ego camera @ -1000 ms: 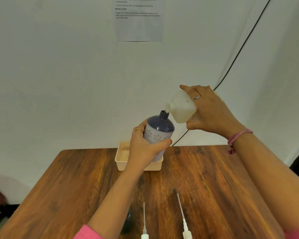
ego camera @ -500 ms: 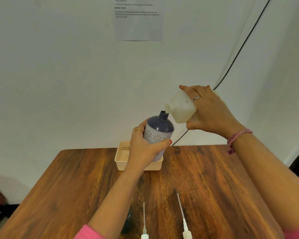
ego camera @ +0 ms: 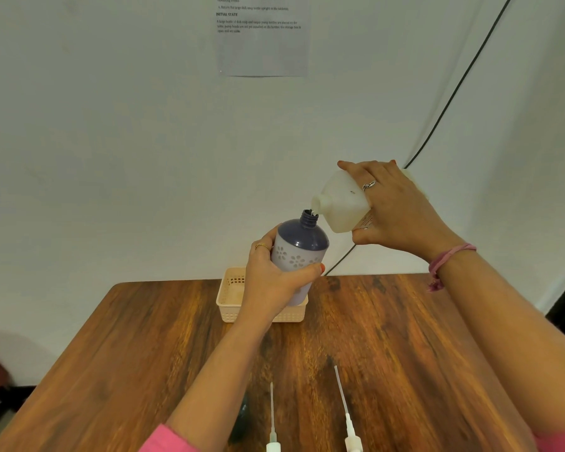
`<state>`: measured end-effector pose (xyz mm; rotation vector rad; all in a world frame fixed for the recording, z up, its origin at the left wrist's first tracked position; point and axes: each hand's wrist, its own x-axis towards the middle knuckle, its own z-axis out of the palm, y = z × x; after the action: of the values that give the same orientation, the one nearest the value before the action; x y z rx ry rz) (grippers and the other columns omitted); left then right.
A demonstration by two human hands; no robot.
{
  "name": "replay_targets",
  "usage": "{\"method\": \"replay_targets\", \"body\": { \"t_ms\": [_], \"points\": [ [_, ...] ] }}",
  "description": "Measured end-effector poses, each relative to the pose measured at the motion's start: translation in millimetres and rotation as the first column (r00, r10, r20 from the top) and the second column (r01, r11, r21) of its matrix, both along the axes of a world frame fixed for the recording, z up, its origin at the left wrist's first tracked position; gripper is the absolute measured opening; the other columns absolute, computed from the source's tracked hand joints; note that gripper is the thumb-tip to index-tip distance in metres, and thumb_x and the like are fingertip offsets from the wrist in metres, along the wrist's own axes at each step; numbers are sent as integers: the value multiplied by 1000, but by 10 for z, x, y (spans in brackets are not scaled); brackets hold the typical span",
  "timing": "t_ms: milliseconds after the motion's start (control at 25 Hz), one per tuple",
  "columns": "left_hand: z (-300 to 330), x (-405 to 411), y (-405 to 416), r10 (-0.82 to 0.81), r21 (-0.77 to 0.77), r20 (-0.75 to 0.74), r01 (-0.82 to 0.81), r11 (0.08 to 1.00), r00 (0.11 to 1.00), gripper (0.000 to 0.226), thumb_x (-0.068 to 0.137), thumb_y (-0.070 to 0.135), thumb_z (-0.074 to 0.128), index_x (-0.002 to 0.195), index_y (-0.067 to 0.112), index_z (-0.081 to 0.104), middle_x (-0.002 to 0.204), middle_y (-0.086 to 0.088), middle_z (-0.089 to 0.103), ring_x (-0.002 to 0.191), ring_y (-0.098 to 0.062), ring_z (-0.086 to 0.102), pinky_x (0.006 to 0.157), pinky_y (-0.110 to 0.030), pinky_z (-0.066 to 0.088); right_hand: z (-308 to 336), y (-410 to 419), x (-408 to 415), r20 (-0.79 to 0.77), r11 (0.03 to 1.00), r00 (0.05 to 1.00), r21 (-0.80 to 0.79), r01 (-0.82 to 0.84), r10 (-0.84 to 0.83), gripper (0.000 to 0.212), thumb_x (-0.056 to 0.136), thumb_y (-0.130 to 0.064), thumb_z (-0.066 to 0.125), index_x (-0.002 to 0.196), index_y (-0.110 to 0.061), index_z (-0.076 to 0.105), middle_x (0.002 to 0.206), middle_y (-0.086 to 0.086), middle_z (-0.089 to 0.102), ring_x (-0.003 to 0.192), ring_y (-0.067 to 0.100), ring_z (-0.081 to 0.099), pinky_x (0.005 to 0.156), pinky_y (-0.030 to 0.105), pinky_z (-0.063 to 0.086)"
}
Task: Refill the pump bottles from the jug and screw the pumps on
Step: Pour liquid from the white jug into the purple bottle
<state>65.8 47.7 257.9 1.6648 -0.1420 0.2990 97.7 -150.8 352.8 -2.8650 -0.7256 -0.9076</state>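
Observation:
My left hand grips a purple pump bottle with a pale flower-patterned lower half, held in the air and tilted slightly right, its threaded neck open. My right hand holds a translucent white jug tipped on its side, its spout right at the bottle's neck. A small glint of liquid shows between spout and neck. Two white pumps with long dip tubes, one left and one right, lie on the wooden table near its front edge.
A cream perforated basket sits at the table's far edge, partly behind my left hand. A dark object lies beside my left forearm, mostly hidden. A black cable runs down the white wall, where a printed sheet hangs.
The jug's spout has dipped slightly closer to the bottle's neck. Both hands otherwise hold their positions.

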Motion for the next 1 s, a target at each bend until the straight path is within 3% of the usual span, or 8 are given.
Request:
{"method": "replay_targets", "body": {
  "t_ms": [360,600,760,1000],
  "points": [
    [6,-11,-18,15,16,-6,-15,1000,1000,90,49,37,84,130,30,46,121,3,54,108,-15,56,77,-26,56,33,-9,6,4,1000,1000,-5,6,-6,105,54,-27,84,144,-14,32,128,13,50,115,32,45,104,48,33],
    [-5,-8,-14,3,13,-11,-3,1000,1000,84,56,28,89,129,31,46,120,3,54,107,-15,56,73,-22,55,34,-15,6,-4,1000,1000,-5,7,-7,105,54,-27,84,144,-15,31,129,12,49,116,32,44,105,50,31],
    [4,-24,-23,-7,8,-12,7,1000,1000,76,60,22,88,120,37,45,118,4,55,101,-10,57,62,-12,51,47,-18,0,4,1000,1000,-14,5,-5,105,54,-26,84,144,-13,32,128,14,50,116,33,45,105,50,30],
    [6,-33,-22,-11,-6,-17,11,1000,1000,79,60,22,88,126,32,46,119,3,55,104,-12,57,66,-15,51,36,-14,2,1,1000,1000,-22,0,0,106,54,-27,85,144,-14,31,128,14,50,117,34,45,107,52,28]
  ]
}}
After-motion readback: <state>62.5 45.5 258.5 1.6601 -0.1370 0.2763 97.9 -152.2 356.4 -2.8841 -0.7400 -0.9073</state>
